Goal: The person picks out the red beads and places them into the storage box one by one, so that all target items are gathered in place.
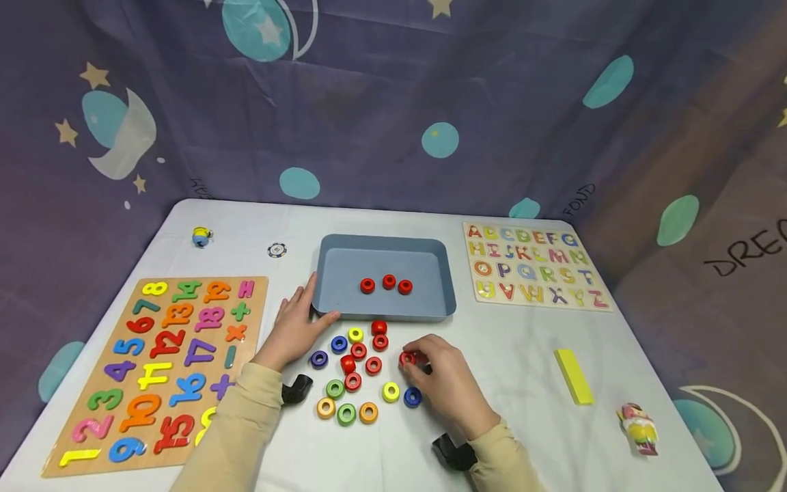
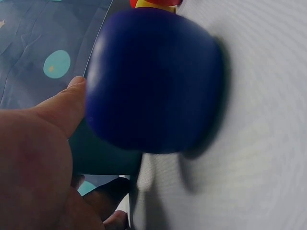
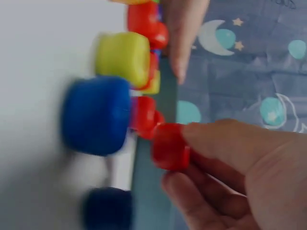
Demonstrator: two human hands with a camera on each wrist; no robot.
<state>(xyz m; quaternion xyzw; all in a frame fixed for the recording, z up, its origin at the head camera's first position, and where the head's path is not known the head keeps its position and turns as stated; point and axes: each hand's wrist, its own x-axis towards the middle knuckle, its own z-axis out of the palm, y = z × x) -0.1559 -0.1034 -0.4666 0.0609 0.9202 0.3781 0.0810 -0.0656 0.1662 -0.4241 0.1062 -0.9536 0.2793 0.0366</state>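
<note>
My right hand (image 1: 449,386) pinches a red ring-shaped bead (image 3: 170,146) between thumb and fingers, to the right of the loose beads. The left hand (image 1: 294,333) rests against the front left corner of a grey-blue tray (image 1: 343,263), its fingers along the side and its thumb at the front rim. Inside the tray lie 3 red beads (image 1: 389,281). Between the hands are scattered several red, blue, yellow, green and orange beads. A blue bead (image 1: 412,397) sits just below the right hand; a dark blue bead (image 2: 153,81) looms large in the left wrist view.
A number puzzle board (image 1: 203,301) lies on the left, partly under the left sleeve. The alphabet board (image 1: 535,266) is at the back right. To the right are a yellow block (image 1: 574,376) and a small figurine (image 1: 639,428). A poker chip (image 1: 277,250) lies left of the tray.
</note>
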